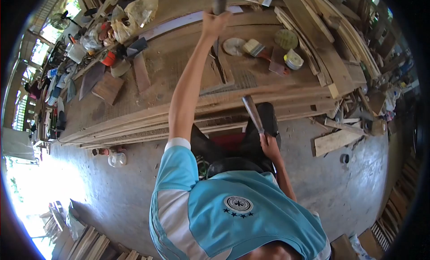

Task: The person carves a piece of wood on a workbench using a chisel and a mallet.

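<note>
My left hand (215, 25) reaches far over the wooden workbench (170, 81), its fingers closed around a dark cylindrical tool (219, 2) that runs off the top edge. Under that wrist lies a dark, narrow slotted piece (218, 65) on the boards. Lower down, by my right thigh, my right hand (269, 146) is wrapped around the lower end of a dark metal rod-like tool (253, 112). Its free end points up toward the bench's front edge. The exact kind of either tool does not show.
A paintbrush (254, 48), a yellow tape measure (293, 59), round discs (285, 39) and brownish sheets (278, 60) lie on the bench to the right. Long planks (318, 45) are stacked beyond them. Wood offcuts (107, 87) and bags (141, 11) crowd the left. A jar (117, 159) stands on the floor.
</note>
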{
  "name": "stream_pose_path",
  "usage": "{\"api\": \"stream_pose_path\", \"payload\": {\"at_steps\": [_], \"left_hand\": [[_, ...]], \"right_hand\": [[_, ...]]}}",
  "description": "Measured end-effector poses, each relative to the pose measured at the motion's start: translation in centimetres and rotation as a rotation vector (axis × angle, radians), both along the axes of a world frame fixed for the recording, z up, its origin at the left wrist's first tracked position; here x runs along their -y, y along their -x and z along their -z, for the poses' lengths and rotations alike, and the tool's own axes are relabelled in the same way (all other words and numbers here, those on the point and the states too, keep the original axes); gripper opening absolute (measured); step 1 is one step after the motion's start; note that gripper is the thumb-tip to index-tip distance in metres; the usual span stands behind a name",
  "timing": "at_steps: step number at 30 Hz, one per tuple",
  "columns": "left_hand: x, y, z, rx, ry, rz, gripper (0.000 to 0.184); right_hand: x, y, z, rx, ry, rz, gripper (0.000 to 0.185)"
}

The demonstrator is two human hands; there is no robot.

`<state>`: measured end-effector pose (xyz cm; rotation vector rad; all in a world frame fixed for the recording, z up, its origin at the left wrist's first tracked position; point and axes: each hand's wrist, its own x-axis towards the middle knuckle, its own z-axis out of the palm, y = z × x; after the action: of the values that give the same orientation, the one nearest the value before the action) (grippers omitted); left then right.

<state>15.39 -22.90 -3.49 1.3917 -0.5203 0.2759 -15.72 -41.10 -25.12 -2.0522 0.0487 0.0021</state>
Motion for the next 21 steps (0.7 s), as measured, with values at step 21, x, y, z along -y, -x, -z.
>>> {"api": "stream_pose_path", "payload": {"at_steps": [21], "left_hand": [[1.2, 8.9, -0.6, -0.044, 0.108, 0.058, 0.015]], "right_hand": [[-0.1, -0.2, 0.3, 0.048, -0.043, 0.008, 0.026]]}}
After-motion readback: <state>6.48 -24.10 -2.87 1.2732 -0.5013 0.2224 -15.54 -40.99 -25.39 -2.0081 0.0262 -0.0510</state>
